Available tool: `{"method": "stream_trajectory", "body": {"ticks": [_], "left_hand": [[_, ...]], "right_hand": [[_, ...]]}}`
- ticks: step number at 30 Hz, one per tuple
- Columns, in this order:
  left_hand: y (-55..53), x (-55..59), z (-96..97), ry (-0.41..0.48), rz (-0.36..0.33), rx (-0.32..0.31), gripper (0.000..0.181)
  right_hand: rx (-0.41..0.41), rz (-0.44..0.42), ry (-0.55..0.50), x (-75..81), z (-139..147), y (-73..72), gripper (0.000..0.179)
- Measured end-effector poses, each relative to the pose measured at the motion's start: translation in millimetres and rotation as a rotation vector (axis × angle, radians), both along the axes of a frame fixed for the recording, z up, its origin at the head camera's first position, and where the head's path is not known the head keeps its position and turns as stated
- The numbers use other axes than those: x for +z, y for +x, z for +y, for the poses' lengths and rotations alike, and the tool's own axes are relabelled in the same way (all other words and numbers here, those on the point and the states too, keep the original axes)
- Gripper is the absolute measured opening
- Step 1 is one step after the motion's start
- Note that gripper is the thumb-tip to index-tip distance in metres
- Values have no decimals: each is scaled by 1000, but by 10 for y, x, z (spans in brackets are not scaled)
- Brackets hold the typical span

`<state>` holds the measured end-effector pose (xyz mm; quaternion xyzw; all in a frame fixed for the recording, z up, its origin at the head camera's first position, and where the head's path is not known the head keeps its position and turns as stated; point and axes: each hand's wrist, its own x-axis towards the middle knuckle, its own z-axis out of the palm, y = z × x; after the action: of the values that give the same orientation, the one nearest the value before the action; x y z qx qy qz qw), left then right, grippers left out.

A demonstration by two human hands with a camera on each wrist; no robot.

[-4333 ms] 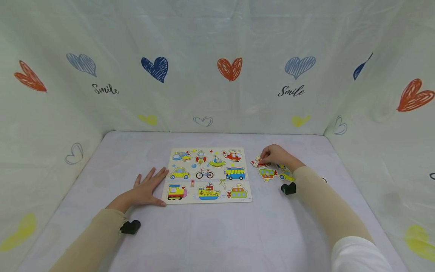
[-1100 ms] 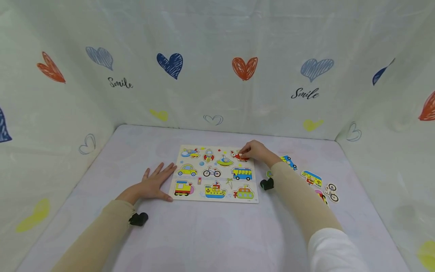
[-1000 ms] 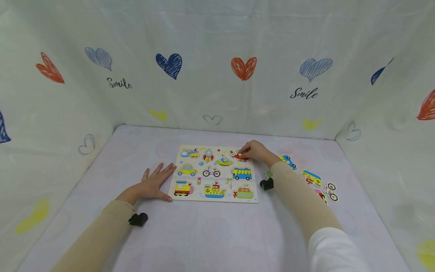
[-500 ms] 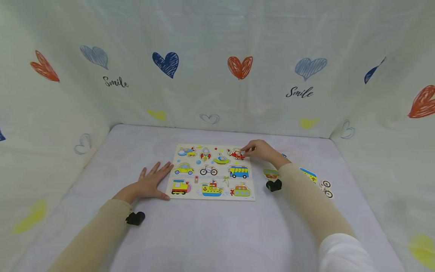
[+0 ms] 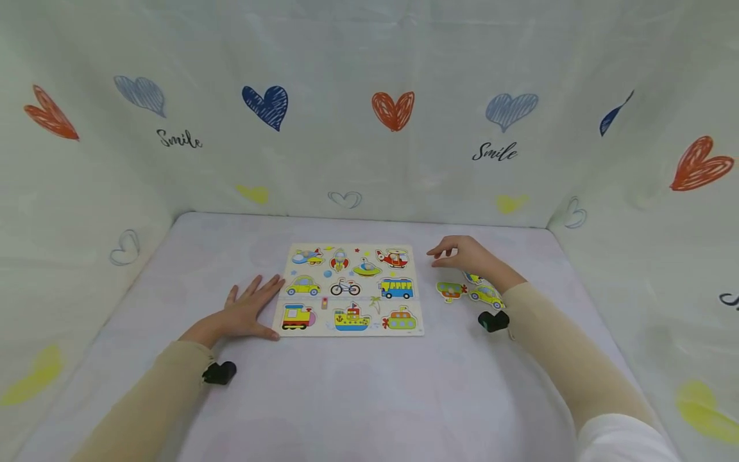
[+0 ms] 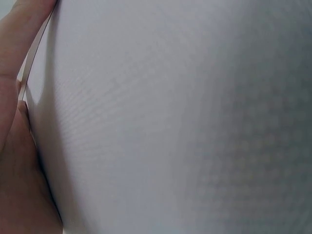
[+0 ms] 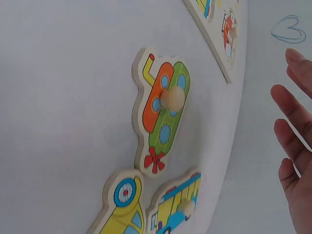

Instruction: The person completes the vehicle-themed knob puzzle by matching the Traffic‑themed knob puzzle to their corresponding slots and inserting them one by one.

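My left hand (image 5: 242,314) lies flat with fingers spread, its fingertips and thumb at the left edge of the wooden puzzle board (image 5: 335,307). In the left wrist view only part of that hand (image 6: 19,165) shows. A red helicopter piece (image 5: 392,258) sits at the board's top right, its knob up. My right hand (image 5: 462,253) hovers right of the board, fingers loosely bent and holding nothing. Below it lie a loose submarine piece (image 7: 163,117), a yellow car piece (image 5: 487,296) and a blue-and-yellow bus piece (image 7: 178,202); the submarine and bus show wooden knobs.
Vehicle pictures cover the board, among them a train (image 5: 297,317), a ship (image 5: 351,318) and a bicycle (image 5: 345,288). My right sleeve (image 5: 566,346) hides part of the table on that side. A curtain printed with hearts (image 5: 392,111) stands behind the pale table (image 5: 346,398).
My right hand carried the helicopter piece from beside the board to its top right, let go of it and moved back right. The left hand has stayed at the board's edge.
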<state>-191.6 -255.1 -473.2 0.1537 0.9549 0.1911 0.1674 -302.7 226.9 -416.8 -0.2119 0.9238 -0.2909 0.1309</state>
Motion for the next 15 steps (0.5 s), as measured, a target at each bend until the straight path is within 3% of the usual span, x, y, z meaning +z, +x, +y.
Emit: {"method": "stream_trajectory", "body": {"ticks": [10,15], "left_hand": [[7,13,-16,0,-1,3,120],[0,-2,-11,3,4,3,120]], "right_hand": [[-24,35,-39,33,424,236,30],[-47,17,10,-30,616,361,29]]}}
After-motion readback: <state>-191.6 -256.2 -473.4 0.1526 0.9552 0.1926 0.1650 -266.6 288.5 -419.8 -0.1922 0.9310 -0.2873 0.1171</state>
